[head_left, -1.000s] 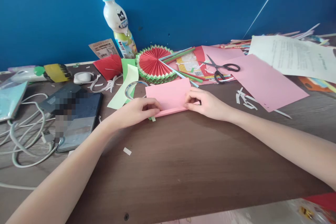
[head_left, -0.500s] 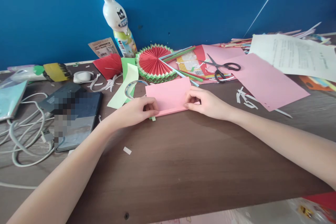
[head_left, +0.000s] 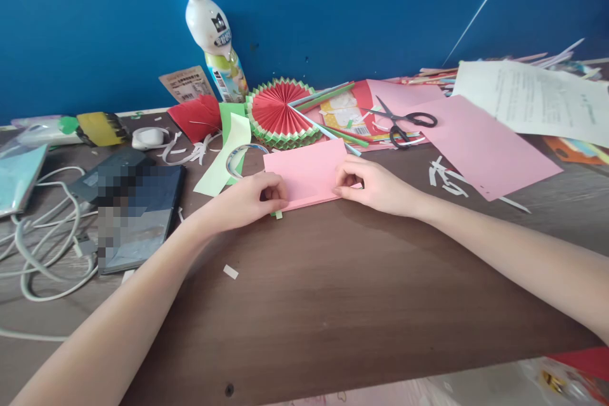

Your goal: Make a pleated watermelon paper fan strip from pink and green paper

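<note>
Holds pink paper (head_left: 307,171) between narrowed fingers (head_left: 349,168), with left hand (head_left: 245,200) at 8 o'clock and right hand (head_left: 378,185) at 4 o'clock.

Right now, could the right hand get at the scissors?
Probably yes: the scissors lie beyond the right hand, and nothing seems to cover them, though its grip would first have to release the pink paper.

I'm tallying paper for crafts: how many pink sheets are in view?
3: a small sheet held by the left hand and right hand, a large sheet right of the scissors, and a rear sheet behind them. More may be hidden.
</note>
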`<state>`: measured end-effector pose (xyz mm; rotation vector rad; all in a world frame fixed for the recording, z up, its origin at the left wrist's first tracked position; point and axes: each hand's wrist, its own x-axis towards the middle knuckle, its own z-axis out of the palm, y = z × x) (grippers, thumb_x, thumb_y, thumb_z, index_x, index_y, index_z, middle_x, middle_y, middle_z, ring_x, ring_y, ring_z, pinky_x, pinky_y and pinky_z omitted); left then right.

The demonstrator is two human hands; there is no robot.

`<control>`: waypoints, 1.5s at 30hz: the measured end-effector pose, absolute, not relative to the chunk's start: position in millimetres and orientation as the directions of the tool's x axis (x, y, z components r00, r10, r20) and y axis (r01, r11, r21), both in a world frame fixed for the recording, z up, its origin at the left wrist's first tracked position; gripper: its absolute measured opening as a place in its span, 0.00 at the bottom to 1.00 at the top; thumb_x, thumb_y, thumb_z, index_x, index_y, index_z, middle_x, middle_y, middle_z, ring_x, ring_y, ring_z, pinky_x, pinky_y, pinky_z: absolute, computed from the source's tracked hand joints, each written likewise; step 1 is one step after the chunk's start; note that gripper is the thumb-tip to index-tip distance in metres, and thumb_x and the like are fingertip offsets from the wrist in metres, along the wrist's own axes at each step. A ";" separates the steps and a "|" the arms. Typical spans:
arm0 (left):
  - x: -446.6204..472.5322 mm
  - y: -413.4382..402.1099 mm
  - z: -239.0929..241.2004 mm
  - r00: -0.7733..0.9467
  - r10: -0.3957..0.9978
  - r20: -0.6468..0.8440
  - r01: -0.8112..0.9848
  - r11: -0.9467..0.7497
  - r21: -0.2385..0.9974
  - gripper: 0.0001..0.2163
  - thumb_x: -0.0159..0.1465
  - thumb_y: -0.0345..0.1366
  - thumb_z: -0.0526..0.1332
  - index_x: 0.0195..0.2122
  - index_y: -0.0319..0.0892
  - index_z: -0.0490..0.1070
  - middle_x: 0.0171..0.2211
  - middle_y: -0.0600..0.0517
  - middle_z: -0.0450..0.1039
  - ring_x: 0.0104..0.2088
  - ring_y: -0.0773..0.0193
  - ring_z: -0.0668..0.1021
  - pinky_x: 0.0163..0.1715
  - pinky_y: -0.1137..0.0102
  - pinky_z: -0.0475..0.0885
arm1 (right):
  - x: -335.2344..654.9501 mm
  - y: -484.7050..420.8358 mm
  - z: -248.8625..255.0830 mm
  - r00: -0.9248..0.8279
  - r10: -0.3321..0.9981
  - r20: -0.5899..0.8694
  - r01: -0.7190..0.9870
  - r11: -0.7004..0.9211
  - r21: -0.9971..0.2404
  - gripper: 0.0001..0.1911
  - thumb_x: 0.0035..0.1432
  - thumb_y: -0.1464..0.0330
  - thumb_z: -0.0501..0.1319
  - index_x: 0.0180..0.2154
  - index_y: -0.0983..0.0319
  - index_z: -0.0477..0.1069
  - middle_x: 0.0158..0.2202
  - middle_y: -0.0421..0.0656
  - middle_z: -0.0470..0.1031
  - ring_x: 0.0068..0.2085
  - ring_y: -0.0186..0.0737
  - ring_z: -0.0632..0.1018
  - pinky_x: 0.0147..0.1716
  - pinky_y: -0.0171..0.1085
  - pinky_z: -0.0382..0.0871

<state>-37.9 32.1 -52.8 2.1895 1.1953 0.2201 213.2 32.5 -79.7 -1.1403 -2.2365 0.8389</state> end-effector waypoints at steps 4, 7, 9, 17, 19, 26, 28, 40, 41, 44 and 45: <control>-37.3 31.7 -53.6 0.564 0.811 -0.153 0.705 -0.377 0.601 0.03 0.55 0.34 0.56 0.27 0.41 0.66 0.25 0.56 0.65 0.26 0.69 0.67 0.27 0.73 0.62 | 213.0 32.7 -80.6 -0.535 0.832 0.149 0.536 0.470 -0.701 0.05 0.53 0.70 0.59 0.26 0.62 0.64 0.31 0.39 0.63 0.32 0.32 0.66 0.32 0.33 0.60; -36.7 31.4 -53.5 0.559 0.815 -0.153 0.709 -0.374 0.598 0.03 0.55 0.34 0.56 0.27 0.41 0.66 0.25 0.56 0.65 0.26 0.69 0.67 0.27 0.73 0.62 | 213.7 32.9 -80.8 -0.539 0.829 0.148 0.536 0.473 -0.699 0.05 0.53 0.70 0.59 0.27 0.62 0.64 0.31 0.39 0.63 0.32 0.32 0.66 0.31 0.33 0.60; -36.5 31.3 -53.3 0.560 0.815 -0.149 0.709 -0.378 0.596 0.03 0.55 0.34 0.56 0.27 0.41 0.66 0.25 0.56 0.65 0.26 0.69 0.67 0.28 0.73 0.62 | 214.0 32.8 -80.4 -0.539 0.829 0.148 0.535 0.473 -0.700 0.05 0.53 0.70 0.59 0.26 0.62 0.64 0.31 0.39 0.63 0.32 0.32 0.66 0.31 0.33 0.60; -36.7 31.0 -53.3 0.596 0.790 -0.144 0.687 -0.409 0.601 0.04 0.56 0.35 0.56 0.27 0.41 0.64 0.25 0.55 0.65 0.26 0.68 0.67 0.28 0.73 0.62 | 212.2 31.6 -77.8 -0.544 0.828 0.134 0.543 0.470 -0.696 0.06 0.53 0.70 0.58 0.26 0.62 0.63 0.31 0.40 0.63 0.32 0.33 0.67 0.33 0.34 0.60; -36.6 30.9 -53.1 0.597 0.789 -0.146 0.688 -0.409 0.599 0.04 0.56 0.35 0.56 0.27 0.41 0.64 0.25 0.55 0.65 0.27 0.68 0.67 0.28 0.72 0.62 | 212.1 31.5 -77.2 -0.546 0.827 0.133 0.543 0.470 -0.695 0.06 0.53 0.70 0.58 0.25 0.62 0.62 0.31 0.40 0.63 0.32 0.34 0.66 0.32 0.35 0.60; -37.0 30.6 -54.2 0.602 0.786 -0.138 0.688 -0.423 0.590 0.04 0.56 0.35 0.56 0.28 0.41 0.65 0.26 0.55 0.65 0.27 0.68 0.67 0.28 0.72 0.62 | 213.5 31.9 -74.8 -0.560 0.821 0.112 0.536 0.462 -0.706 0.08 0.52 0.71 0.58 0.23 0.62 0.60 0.31 0.40 0.63 0.32 0.34 0.66 0.32 0.34 0.59; -37.4 30.4 -55.4 0.604 0.786 -0.133 0.691 -0.433 0.579 0.04 0.56 0.35 0.56 0.28 0.40 0.65 0.27 0.55 0.65 0.28 0.67 0.67 0.29 0.72 0.62 | 213.8 31.8 -73.4 -0.565 0.819 0.100 0.540 0.459 -0.705 0.08 0.52 0.71 0.58 0.23 0.62 0.60 0.31 0.40 0.63 0.32 0.34 0.66 0.32 0.34 0.59; -38.7 29.8 -58.5 0.626 0.776 -0.073 0.695 -0.513 0.504 0.04 0.58 0.35 0.57 0.28 0.41 0.64 0.27 0.54 0.65 0.33 0.64 0.66 0.36 0.68 0.60 | 221.8 36.7 -66.4 -0.565 0.825 0.008 0.558 0.390 -0.733 0.05 0.49 0.71 0.58 0.23 0.62 0.64 0.33 0.41 0.73 0.32 0.35 0.71 0.31 0.35 0.63; -38.8 30.0 -58.4 0.629 0.774 -0.075 0.694 -0.515 0.502 0.04 0.58 0.35 0.57 0.28 0.41 0.64 0.27 0.54 0.65 0.33 0.63 0.66 0.37 0.68 0.60 | 222.5 37.4 -65.3 -0.565 0.825 -0.008 0.558 0.375 -0.740 0.05 0.49 0.71 0.58 0.23 0.62 0.65 0.35 0.42 0.74 0.32 0.35 0.72 0.32 0.36 0.63; -39.2 30.2 -59.0 0.634 0.769 -0.076 0.689 -0.518 0.507 0.04 0.58 0.34 0.56 0.28 0.41 0.64 0.27 0.54 0.65 0.33 0.63 0.65 0.38 0.68 0.59 | 225.0 39.2 -62.6 -0.564 0.825 -0.036 0.563 0.352 -0.748 0.05 0.49 0.69 0.59 0.23 0.62 0.67 0.38 0.43 0.75 0.35 0.37 0.74 0.34 0.37 0.65; -39.3 30.1 -59.4 0.639 0.766 -0.074 0.684 -0.521 0.510 0.04 0.59 0.34 0.56 0.28 0.41 0.64 0.27 0.54 0.65 0.34 0.63 0.65 0.39 0.68 0.59 | 225.8 39.7 -62.2 -0.561 0.827 -0.038 0.566 0.350 -0.746 0.05 0.49 0.69 0.60 0.23 0.62 0.68 0.38 0.43 0.75 0.36 0.38 0.74 0.35 0.37 0.65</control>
